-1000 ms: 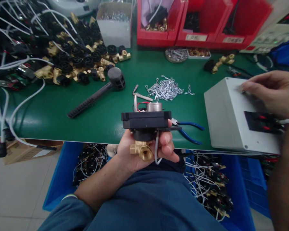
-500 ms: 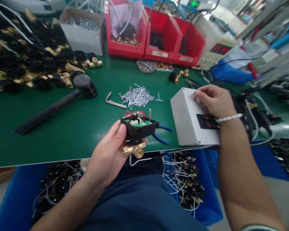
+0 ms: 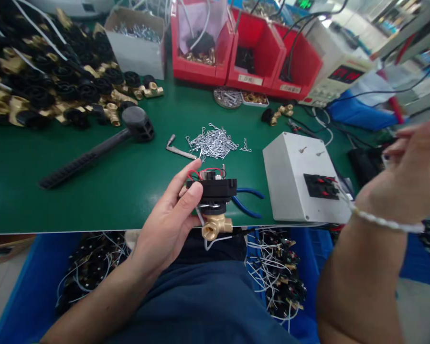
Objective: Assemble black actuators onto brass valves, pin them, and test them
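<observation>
My left hand (image 3: 172,215) is closed around a motorized valve, holding it upright over the bench's front edge. Its black actuator housing (image 3: 217,190) is open on top, with red wires showing, and a brass valve body (image 3: 217,226) sits below. A white cable hangs from the valve. Blue-handled pliers (image 3: 249,203) lie just behind it. My right hand (image 3: 412,162) is raised at the far right, past the grey switch box (image 3: 290,177); its fingers are smeared by motion, and whether they hold anything cannot be made out. Two small toggle switches (image 3: 311,152) show on the box's face.
A pile of metal clip pins (image 3: 215,142) lies mid-bench beside a bent metal tool (image 3: 181,152). Left are a black mallet (image 3: 103,148) and heaped brass valves (image 3: 57,91). Red bins (image 3: 204,69) and a power supply (image 3: 338,79) stand behind. Blue crates (image 3: 310,277) sit below the bench.
My right hand has left the toggle switches on the grey box and moved right. In my left hand the valve has turned, so its brass ports face differently and its open top is less visible.
</observation>
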A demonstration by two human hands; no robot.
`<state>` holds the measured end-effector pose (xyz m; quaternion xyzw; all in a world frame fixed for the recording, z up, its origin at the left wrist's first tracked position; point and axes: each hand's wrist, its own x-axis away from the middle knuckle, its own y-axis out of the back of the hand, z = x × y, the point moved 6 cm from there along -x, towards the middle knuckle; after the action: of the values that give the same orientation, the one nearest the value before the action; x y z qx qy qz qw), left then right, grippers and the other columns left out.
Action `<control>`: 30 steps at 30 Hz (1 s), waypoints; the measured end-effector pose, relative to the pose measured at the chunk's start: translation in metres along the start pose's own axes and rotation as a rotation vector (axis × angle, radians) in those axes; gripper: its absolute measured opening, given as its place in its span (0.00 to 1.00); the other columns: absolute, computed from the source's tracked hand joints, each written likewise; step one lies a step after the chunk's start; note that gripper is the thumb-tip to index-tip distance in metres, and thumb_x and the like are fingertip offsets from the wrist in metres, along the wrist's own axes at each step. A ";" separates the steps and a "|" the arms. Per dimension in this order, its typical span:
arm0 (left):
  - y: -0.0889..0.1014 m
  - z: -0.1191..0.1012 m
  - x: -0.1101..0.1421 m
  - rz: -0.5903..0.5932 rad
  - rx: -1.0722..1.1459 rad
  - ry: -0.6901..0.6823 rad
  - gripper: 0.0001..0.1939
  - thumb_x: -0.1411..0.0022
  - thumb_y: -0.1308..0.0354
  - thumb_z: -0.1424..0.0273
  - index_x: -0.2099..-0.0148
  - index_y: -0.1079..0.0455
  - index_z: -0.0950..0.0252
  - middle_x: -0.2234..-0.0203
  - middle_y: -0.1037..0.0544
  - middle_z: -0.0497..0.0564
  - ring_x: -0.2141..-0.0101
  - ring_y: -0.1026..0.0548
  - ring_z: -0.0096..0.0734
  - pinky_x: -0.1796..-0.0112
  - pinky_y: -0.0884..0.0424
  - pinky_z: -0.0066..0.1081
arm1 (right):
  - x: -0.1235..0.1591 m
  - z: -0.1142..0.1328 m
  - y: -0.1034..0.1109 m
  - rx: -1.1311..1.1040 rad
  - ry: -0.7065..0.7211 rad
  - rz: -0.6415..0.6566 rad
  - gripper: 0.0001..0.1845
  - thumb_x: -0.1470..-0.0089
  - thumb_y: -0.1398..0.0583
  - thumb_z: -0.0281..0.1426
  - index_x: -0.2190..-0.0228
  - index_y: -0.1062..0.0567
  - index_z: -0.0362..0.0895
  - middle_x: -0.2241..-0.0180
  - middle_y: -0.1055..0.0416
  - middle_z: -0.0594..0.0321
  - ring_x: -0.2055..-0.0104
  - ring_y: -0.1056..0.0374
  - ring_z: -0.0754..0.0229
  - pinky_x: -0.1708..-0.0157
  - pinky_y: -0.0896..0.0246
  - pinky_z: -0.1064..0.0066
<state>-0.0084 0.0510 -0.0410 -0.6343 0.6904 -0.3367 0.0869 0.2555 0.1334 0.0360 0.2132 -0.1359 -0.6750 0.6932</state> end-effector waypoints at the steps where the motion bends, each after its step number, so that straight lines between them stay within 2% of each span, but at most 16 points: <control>1: -0.001 -0.001 0.000 0.009 -0.007 -0.013 0.25 0.32 0.40 0.58 0.36 0.35 0.52 0.48 0.22 0.54 0.54 0.18 0.44 0.57 0.17 0.45 | 0.012 0.005 -0.018 -0.054 -0.007 0.007 0.28 0.46 0.33 0.49 0.49 0.26 0.47 0.57 0.23 0.57 0.55 0.25 0.56 0.55 0.25 0.63; 4: -0.003 -0.004 0.003 0.026 -0.061 -0.057 0.24 0.30 0.43 0.56 0.35 0.35 0.51 0.48 0.21 0.53 0.50 0.20 0.47 0.52 0.19 0.47 | 0.051 0.016 -0.080 -0.215 -0.042 0.060 0.33 0.47 0.32 0.48 0.44 0.29 0.49 0.51 0.25 0.56 0.49 0.26 0.53 0.50 0.25 0.60; 6: -0.001 -0.005 0.006 0.030 -0.136 -0.089 0.24 0.30 0.43 0.56 0.34 0.35 0.49 0.45 0.23 0.52 0.46 0.22 0.48 0.48 0.21 0.48 | 0.073 0.022 -0.115 -0.344 -0.060 0.080 0.34 0.46 0.32 0.47 0.42 0.31 0.50 0.47 0.26 0.55 0.47 0.27 0.52 0.48 0.26 0.59; 9: 0.001 -0.008 0.011 0.078 -0.239 -0.183 0.25 0.30 0.42 0.57 0.33 0.36 0.47 0.39 0.27 0.51 0.39 0.28 0.48 0.40 0.28 0.49 | 0.092 0.028 -0.141 -0.590 -0.083 0.067 0.29 0.43 0.33 0.41 0.43 0.33 0.53 0.43 0.28 0.58 0.46 0.26 0.55 0.46 0.26 0.60; 11: -0.002 -0.012 0.015 0.134 -0.268 -0.253 0.28 0.32 0.39 0.60 0.32 0.37 0.49 0.37 0.29 0.51 0.38 0.29 0.47 0.38 0.31 0.47 | 0.096 0.030 -0.144 -0.699 -0.088 0.048 0.26 0.42 0.33 0.37 0.44 0.33 0.54 0.44 0.28 0.60 0.45 0.27 0.56 0.44 0.27 0.60; 13: -0.006 -0.017 0.018 0.152 -0.295 -0.301 0.31 0.35 0.34 0.64 0.32 0.37 0.51 0.38 0.28 0.52 0.39 0.28 0.47 0.39 0.29 0.44 | 0.096 0.030 -0.142 -0.729 -0.093 0.039 0.26 0.43 0.32 0.39 0.46 0.33 0.54 0.46 0.27 0.61 0.45 0.27 0.56 0.43 0.28 0.59; 17: -0.008 -0.021 0.020 0.036 -0.363 -0.308 0.29 0.37 0.33 0.66 0.35 0.33 0.52 0.36 0.30 0.51 0.38 0.30 0.51 0.47 0.22 0.37 | 0.097 0.028 -0.141 -0.672 -0.130 0.013 0.29 0.45 0.32 0.47 0.47 0.35 0.55 0.47 0.27 0.60 0.46 0.26 0.52 0.44 0.27 0.57; 21: -0.006 -0.021 0.021 -0.030 -0.374 -0.293 0.30 0.39 0.31 0.65 0.36 0.31 0.52 0.35 0.32 0.51 0.40 0.29 0.53 0.53 0.19 0.34 | 0.099 0.026 -0.146 -0.546 -0.131 0.019 0.30 0.43 0.38 0.54 0.46 0.38 0.56 0.47 0.27 0.58 0.47 0.26 0.50 0.48 0.25 0.55; 24: -0.005 -0.021 0.022 -0.045 -0.376 -0.300 0.30 0.40 0.31 0.66 0.37 0.30 0.52 0.34 0.33 0.51 0.41 0.27 0.52 0.55 0.18 0.34 | 0.100 0.027 -0.148 -0.532 -0.122 0.016 0.29 0.42 0.39 0.55 0.46 0.39 0.55 0.47 0.28 0.58 0.47 0.26 0.50 0.47 0.25 0.55; 30: -0.007 -0.024 0.023 -0.065 -0.390 -0.314 0.29 0.40 0.30 0.65 0.37 0.30 0.53 0.35 0.32 0.51 0.43 0.26 0.49 0.56 0.19 0.32 | 0.099 0.028 -0.148 -0.653 -0.157 -0.043 0.30 0.46 0.34 0.52 0.48 0.36 0.55 0.50 0.26 0.60 0.49 0.25 0.51 0.46 0.26 0.56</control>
<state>-0.0205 0.0385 -0.0116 -0.7053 0.6998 -0.0973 0.0583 0.1176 0.0323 -0.0206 -0.0699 0.0392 -0.7117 0.6979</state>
